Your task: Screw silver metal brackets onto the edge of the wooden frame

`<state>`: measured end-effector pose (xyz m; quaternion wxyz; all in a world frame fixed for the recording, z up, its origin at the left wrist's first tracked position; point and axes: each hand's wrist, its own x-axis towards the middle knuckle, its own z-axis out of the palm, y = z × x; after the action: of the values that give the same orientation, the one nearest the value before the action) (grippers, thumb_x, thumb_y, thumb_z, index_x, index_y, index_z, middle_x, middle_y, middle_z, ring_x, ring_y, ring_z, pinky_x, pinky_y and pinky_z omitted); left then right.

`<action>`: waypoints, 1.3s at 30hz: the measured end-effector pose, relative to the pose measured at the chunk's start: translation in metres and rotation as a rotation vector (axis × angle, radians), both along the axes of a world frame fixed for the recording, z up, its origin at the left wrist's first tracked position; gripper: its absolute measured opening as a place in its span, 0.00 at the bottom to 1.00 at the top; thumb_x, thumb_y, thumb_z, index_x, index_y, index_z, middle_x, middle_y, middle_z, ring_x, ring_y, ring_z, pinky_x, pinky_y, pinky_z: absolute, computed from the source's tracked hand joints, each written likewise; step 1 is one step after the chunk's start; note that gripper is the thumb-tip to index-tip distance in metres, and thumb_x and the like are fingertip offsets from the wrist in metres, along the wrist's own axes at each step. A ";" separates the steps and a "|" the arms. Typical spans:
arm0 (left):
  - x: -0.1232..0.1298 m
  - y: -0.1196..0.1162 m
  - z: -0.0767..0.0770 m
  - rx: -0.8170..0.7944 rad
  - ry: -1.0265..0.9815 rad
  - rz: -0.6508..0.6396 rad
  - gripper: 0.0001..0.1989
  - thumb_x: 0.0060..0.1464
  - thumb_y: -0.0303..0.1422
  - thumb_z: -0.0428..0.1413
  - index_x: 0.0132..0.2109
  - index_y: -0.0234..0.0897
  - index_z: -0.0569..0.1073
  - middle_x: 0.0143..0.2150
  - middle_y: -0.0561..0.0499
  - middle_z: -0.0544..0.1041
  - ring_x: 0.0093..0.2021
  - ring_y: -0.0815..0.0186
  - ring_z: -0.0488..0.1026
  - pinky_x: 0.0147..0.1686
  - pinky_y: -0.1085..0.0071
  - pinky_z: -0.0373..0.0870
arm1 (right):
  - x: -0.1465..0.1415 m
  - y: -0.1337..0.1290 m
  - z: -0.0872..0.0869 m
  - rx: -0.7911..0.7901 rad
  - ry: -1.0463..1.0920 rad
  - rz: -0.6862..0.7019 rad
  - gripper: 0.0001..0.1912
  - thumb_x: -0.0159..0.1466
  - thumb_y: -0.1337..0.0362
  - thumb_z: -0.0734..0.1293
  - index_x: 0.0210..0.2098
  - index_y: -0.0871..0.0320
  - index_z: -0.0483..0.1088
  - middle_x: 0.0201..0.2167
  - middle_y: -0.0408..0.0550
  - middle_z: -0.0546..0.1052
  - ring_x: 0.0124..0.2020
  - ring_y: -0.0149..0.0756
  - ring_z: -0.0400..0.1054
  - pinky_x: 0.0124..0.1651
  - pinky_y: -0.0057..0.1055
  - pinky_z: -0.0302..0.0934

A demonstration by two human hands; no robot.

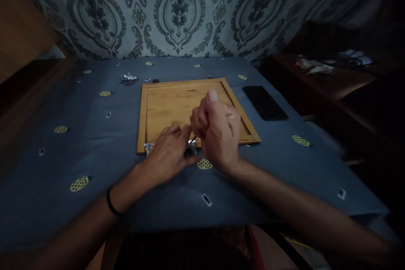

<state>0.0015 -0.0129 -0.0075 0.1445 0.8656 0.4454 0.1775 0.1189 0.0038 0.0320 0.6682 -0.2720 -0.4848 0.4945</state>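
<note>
While left hand [166, 149] seemingly steadies silver metal hinge [193, 148] at tan wooden panel's [167, 103] six o'clock, right hand [219, 133] clenches thin metal shaft [193, 139]. Left grip unclear.

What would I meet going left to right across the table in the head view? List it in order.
Small pile of silver metal pieces, flat silver metal fitting, bare left hand, second silver metal fitting, bare right hand, black rectangular phone.

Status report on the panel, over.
Right grip fisted round slim tool, tip at hinge. Left grip beside hinge. Wooden panel flat on table. Phone alongside, not obstructing.
</note>
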 end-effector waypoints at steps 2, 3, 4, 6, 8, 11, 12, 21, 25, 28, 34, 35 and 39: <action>0.000 0.000 0.000 0.001 -0.007 -0.003 0.20 0.59 0.42 0.60 0.50 0.36 0.66 0.41 0.44 0.75 0.45 0.51 0.71 0.45 0.55 0.71 | -0.004 0.000 0.000 -0.011 -0.001 -0.046 0.29 0.68 0.51 0.67 0.17 0.55 0.54 0.13 0.34 0.51 0.15 0.23 0.42 0.18 0.27 0.39; 0.000 0.000 0.000 0.005 -0.012 -0.005 0.19 0.59 0.42 0.61 0.50 0.36 0.66 0.41 0.45 0.75 0.45 0.52 0.71 0.45 0.55 0.71 | -0.004 0.000 0.002 -0.020 -0.006 -0.039 0.30 0.67 0.49 0.67 0.17 0.55 0.53 0.13 0.34 0.51 0.14 0.23 0.42 0.18 0.27 0.39; -0.001 0.000 0.000 0.009 -0.016 -0.004 0.19 0.58 0.41 0.62 0.49 0.36 0.66 0.40 0.46 0.75 0.45 0.52 0.71 0.45 0.56 0.71 | -0.003 0.000 0.005 -0.018 -0.004 -0.031 0.31 0.67 0.48 0.67 0.16 0.55 0.53 0.12 0.34 0.51 0.14 0.23 0.42 0.18 0.27 0.39; -0.001 0.000 0.000 0.010 -0.024 0.002 0.21 0.56 0.40 0.64 0.49 0.37 0.65 0.39 0.48 0.74 0.45 0.53 0.71 0.45 0.57 0.70 | 0.003 0.000 0.014 0.022 0.030 -0.029 0.33 0.65 0.45 0.68 0.15 0.55 0.52 0.11 0.34 0.51 0.13 0.23 0.42 0.17 0.27 0.38; -0.001 -0.001 0.001 0.001 -0.024 0.014 0.22 0.54 0.39 0.65 0.50 0.38 0.65 0.39 0.48 0.74 0.45 0.54 0.70 0.45 0.57 0.70 | 0.012 -0.002 0.024 0.107 0.076 -0.051 0.33 0.64 0.46 0.69 0.13 0.56 0.52 0.10 0.34 0.50 0.13 0.22 0.42 0.17 0.27 0.39; -0.001 -0.002 0.003 -0.012 -0.018 0.023 0.24 0.53 0.39 0.67 0.50 0.39 0.64 0.41 0.48 0.73 0.44 0.55 0.70 0.45 0.58 0.71 | 0.024 -0.003 0.033 0.067 0.006 0.031 0.32 0.66 0.46 0.67 0.14 0.55 0.52 0.10 0.33 0.49 0.12 0.23 0.41 0.16 0.27 0.41; -0.002 -0.002 0.004 -0.015 -0.014 0.025 0.24 0.53 0.39 0.66 0.50 0.39 0.64 0.40 0.48 0.73 0.44 0.55 0.70 0.45 0.58 0.71 | 0.026 -0.003 0.033 0.028 -0.005 0.049 0.32 0.67 0.46 0.66 0.15 0.55 0.52 0.11 0.34 0.49 0.12 0.23 0.40 0.15 0.27 0.41; -0.001 -0.001 0.005 -0.048 -0.015 0.026 0.21 0.54 0.40 0.66 0.47 0.39 0.64 0.38 0.50 0.73 0.44 0.54 0.70 0.46 0.56 0.71 | 0.019 0.001 0.013 -0.070 -0.030 0.054 0.33 0.65 0.40 0.65 0.15 0.53 0.51 0.10 0.34 0.46 0.12 0.24 0.37 0.16 0.29 0.38; 0.000 -0.001 0.006 -0.048 0.004 0.025 0.22 0.53 0.41 0.66 0.48 0.38 0.65 0.39 0.48 0.73 0.44 0.53 0.70 0.46 0.56 0.71 | 0.018 0.002 0.012 -0.070 -0.018 0.053 0.34 0.64 0.40 0.66 0.14 0.53 0.51 0.10 0.34 0.47 0.12 0.24 0.38 0.16 0.29 0.37; 0.000 -0.002 0.008 -0.058 0.010 0.028 0.22 0.53 0.40 0.67 0.47 0.37 0.65 0.40 0.47 0.73 0.45 0.53 0.70 0.46 0.56 0.71 | 0.018 0.003 0.011 -0.051 -0.008 0.069 0.34 0.64 0.39 0.66 0.15 0.54 0.52 0.10 0.34 0.47 0.12 0.24 0.38 0.16 0.29 0.38; 0.001 -0.002 0.009 -0.056 0.012 0.018 0.22 0.53 0.38 0.67 0.47 0.37 0.65 0.38 0.48 0.73 0.45 0.52 0.70 0.46 0.56 0.70 | 0.017 0.003 0.010 -0.073 -0.040 0.053 0.35 0.63 0.35 0.64 0.15 0.53 0.50 0.10 0.34 0.46 0.12 0.24 0.38 0.16 0.28 0.38; 0.001 -0.002 0.008 -0.051 0.006 0.017 0.21 0.53 0.39 0.67 0.47 0.37 0.65 0.38 0.48 0.73 0.45 0.52 0.70 0.46 0.56 0.70 | 0.017 0.002 0.010 -0.083 -0.044 0.050 0.35 0.62 0.35 0.64 0.15 0.53 0.50 0.10 0.34 0.46 0.12 0.24 0.38 0.16 0.28 0.38; 0.000 -0.001 0.005 -0.029 0.001 0.019 0.21 0.54 0.40 0.66 0.47 0.38 0.65 0.40 0.46 0.73 0.45 0.51 0.70 0.46 0.55 0.70 | 0.015 0.001 0.008 -0.088 -0.031 0.067 0.35 0.61 0.36 0.66 0.14 0.54 0.51 0.11 0.34 0.47 0.13 0.24 0.39 0.16 0.28 0.38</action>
<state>0.0017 -0.0139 -0.0023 0.1550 0.8591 0.4563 0.1722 0.1343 0.0049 0.0405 0.6312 -0.2924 -0.4818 0.5328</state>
